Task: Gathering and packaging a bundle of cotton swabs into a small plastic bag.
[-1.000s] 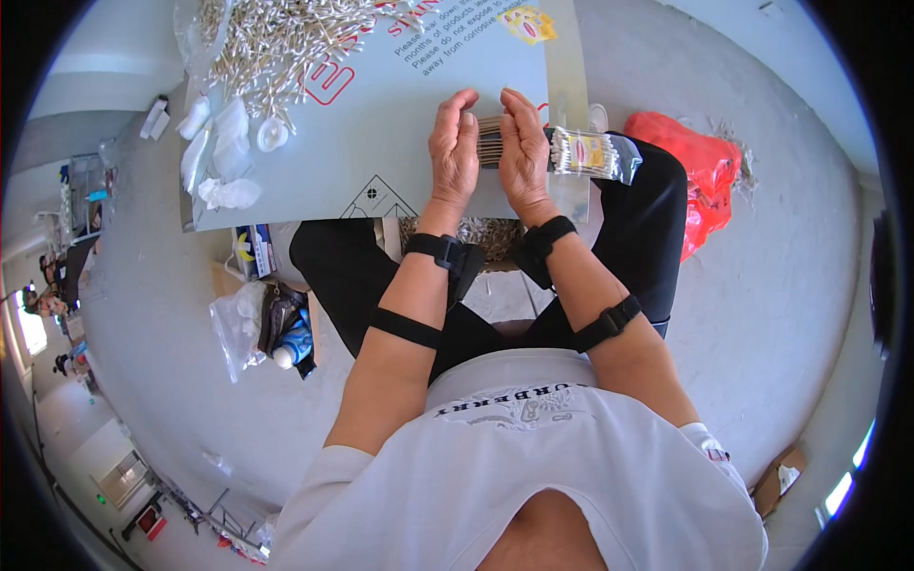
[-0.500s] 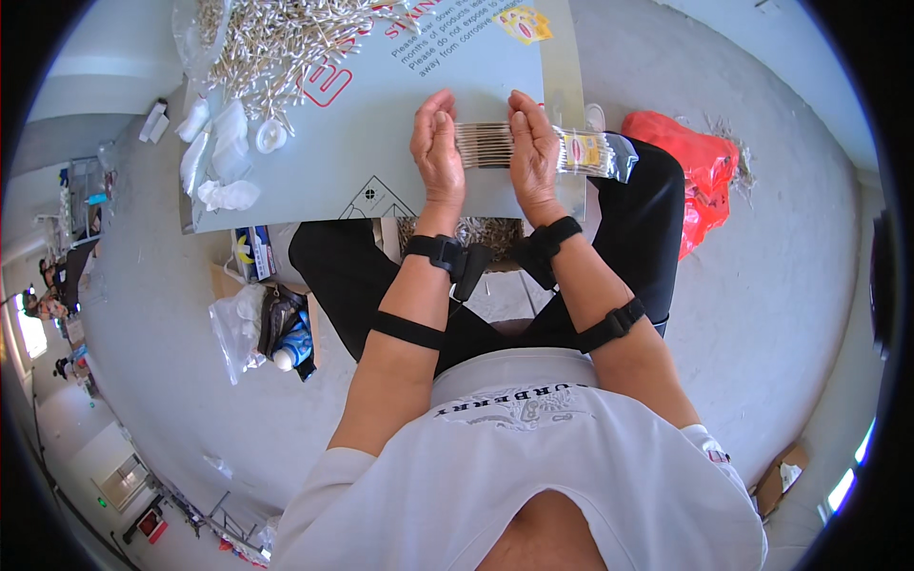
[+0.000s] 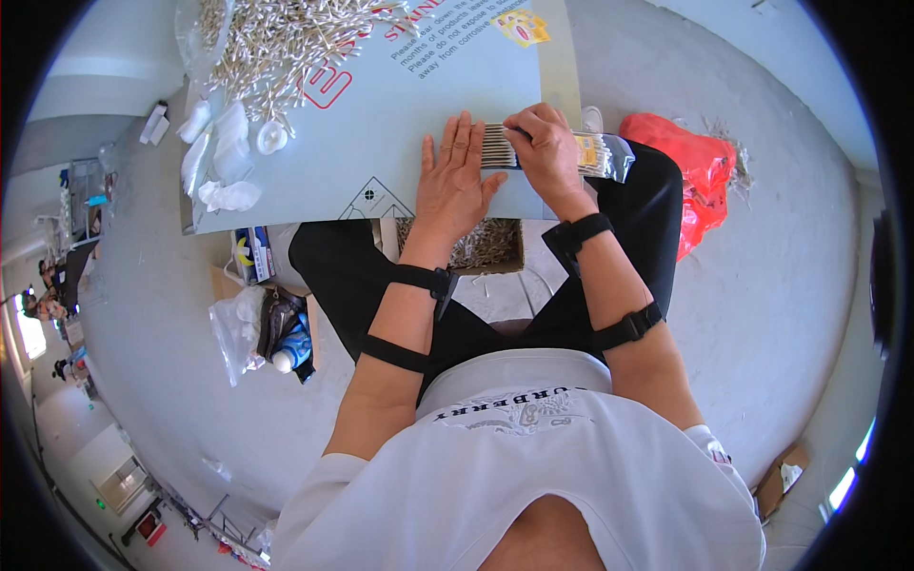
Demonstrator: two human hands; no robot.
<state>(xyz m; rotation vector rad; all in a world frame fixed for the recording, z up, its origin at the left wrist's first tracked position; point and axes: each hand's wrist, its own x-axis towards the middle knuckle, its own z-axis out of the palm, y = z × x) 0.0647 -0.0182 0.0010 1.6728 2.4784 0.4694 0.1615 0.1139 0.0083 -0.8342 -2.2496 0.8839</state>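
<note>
A flat row of cotton swabs (image 3: pixel 498 148) lies on the grey board across my lap, its sticks side by side. My left hand (image 3: pixel 451 171) lies palm down over the row's left end, fingers stretched out. Over the row's right part, my right hand (image 3: pixel 547 152) is closed in a pinch; what is between its fingertips is hidden. To the right of that hand, a clear packet (image 3: pixel 600 154) with a yellow label and white swab tips sticks out past the board's edge.
A big heap of loose swabs (image 3: pixel 276 48) covers the board's (image 3: pixel 314 181) far left, with white crumpled wads (image 3: pixel 228 143) nearer. Yellow labels (image 3: pixel 522 27) lie at the far right. Under the board stands a box of swabs (image 3: pixel 490 246). A red plastic bag (image 3: pixel 676 171) sits on the floor at right.
My hands were upright on edge at both sides of the bare sticks. Now the left lies flat on the left end, and the right has turned over and closed in a pinch.
</note>
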